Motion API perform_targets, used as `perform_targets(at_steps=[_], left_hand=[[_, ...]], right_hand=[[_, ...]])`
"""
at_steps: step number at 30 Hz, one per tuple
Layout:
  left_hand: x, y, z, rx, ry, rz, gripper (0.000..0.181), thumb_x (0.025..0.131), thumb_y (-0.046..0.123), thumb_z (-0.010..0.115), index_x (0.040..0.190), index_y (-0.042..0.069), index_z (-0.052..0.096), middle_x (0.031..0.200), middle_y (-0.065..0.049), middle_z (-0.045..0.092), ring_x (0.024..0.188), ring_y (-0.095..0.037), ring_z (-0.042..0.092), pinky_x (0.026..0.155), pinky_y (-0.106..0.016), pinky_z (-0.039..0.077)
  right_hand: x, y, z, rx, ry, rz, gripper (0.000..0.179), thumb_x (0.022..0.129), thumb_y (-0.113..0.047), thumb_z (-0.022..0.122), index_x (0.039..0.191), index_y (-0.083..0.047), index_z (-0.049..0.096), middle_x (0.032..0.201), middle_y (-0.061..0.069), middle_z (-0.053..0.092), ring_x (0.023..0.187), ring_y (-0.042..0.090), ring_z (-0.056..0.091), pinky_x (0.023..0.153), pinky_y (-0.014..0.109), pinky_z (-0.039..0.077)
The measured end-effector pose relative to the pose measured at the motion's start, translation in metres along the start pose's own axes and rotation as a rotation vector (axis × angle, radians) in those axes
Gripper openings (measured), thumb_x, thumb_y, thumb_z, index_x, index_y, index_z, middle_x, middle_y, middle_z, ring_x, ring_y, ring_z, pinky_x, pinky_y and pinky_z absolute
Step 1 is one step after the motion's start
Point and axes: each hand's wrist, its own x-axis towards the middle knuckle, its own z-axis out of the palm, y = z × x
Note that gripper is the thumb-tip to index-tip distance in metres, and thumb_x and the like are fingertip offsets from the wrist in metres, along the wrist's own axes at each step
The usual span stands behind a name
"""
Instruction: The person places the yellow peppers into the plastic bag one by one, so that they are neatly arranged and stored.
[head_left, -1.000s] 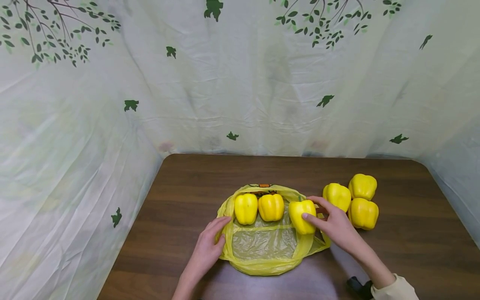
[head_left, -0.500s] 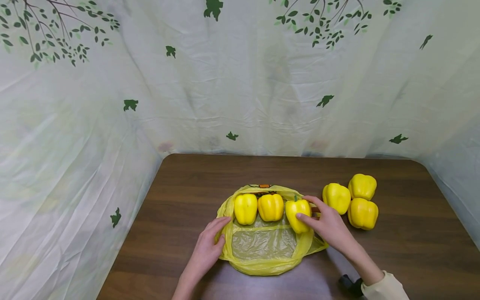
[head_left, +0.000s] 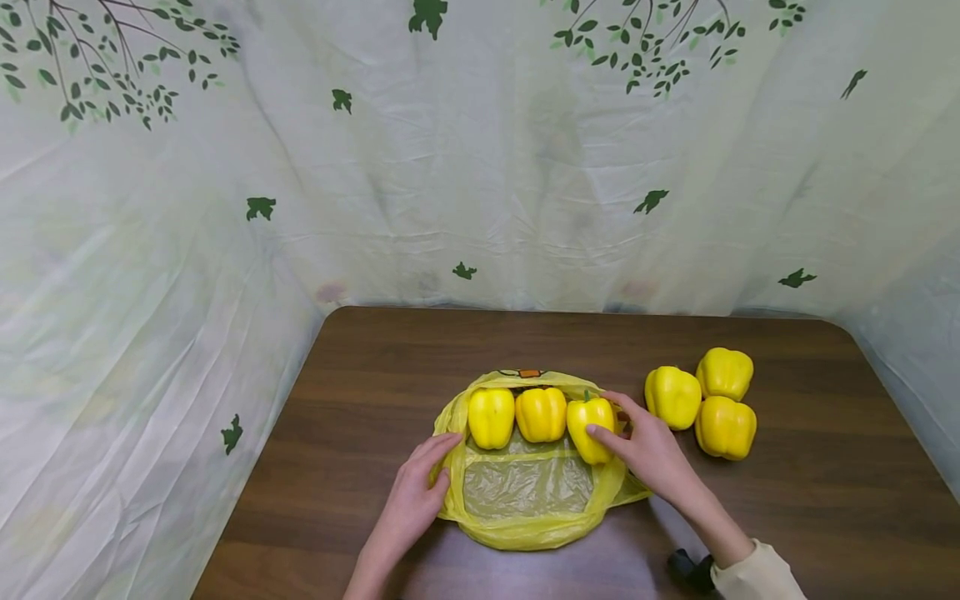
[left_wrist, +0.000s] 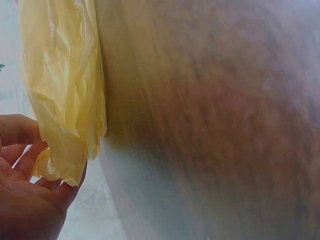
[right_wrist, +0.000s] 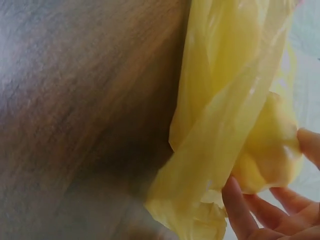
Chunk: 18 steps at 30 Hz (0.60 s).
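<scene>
A yellow plastic bag point(head_left: 525, 537) lies spread on the table, its mouth facing up. Two yellow bell peppers, a left one point(head_left: 491, 418) and a middle one point(head_left: 541, 414), sit side by side inside it. My right hand point(head_left: 651, 454) grips a third yellow bell pepper point(head_left: 585, 429) at the bag's right side, its stem pointing away. In the right wrist view, the bag's film point(right_wrist: 225, 100) partly covers that pepper point(right_wrist: 272, 150). At the opposite side my left hand point(head_left: 412, 492) holds the bag's left edge; crumpled film point(left_wrist: 65, 85) lies between its thumb and fingers in the left wrist view.
Right of the bag, three more yellow bell peppers rest close together: a near-left one point(head_left: 672, 397), a far one point(head_left: 724, 372) and a front one point(head_left: 726, 427). The wooden table point(head_left: 397, 350) ends at a leaf-printed white curtain point(head_left: 487, 183) behind and at the sides.
My right hand has moved left with its bell pepper, bringing it closer to the two in the bag. The bag's right corner has drawn in slightly. My left hand stays in place.
</scene>
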Motion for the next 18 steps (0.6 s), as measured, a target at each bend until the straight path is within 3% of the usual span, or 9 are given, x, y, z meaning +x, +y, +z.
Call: perform_targets(at_steps=[8,18], left_hand=[[-0.0002,0.0012,-0.0003,-0.011,-0.016,-0.024,0.051,0.081,-0.017,0.061,0.127,0.004,0.065,0.133,-0.005,0.059,0.128,-0.025,0.050,0.107,-0.046,0.039],[0.0002,0.0023,-0.0007,-0.017,-0.013,-0.021,0.050,0.081,-0.016,0.061,0.127,0.003,0.065,0.132,-0.006,0.060,0.127,-0.026,0.050,0.106,-0.048,0.039]], right_hand=[[-0.0023,0.0048,0.0058,-0.030,0.047,-0.076,0.063,0.091,-0.044,0.068,0.139,-0.006,0.054,0.133,0.016,0.057,0.102,0.026,0.058,0.082,0.044,0.051],[-0.0019,0.0043,0.0083,-0.046,0.060,-0.049,0.060,0.091,-0.041,0.069,0.139,-0.009,0.053,0.129,0.013,0.059,0.097,0.025,0.058,0.078,0.041,0.050]])
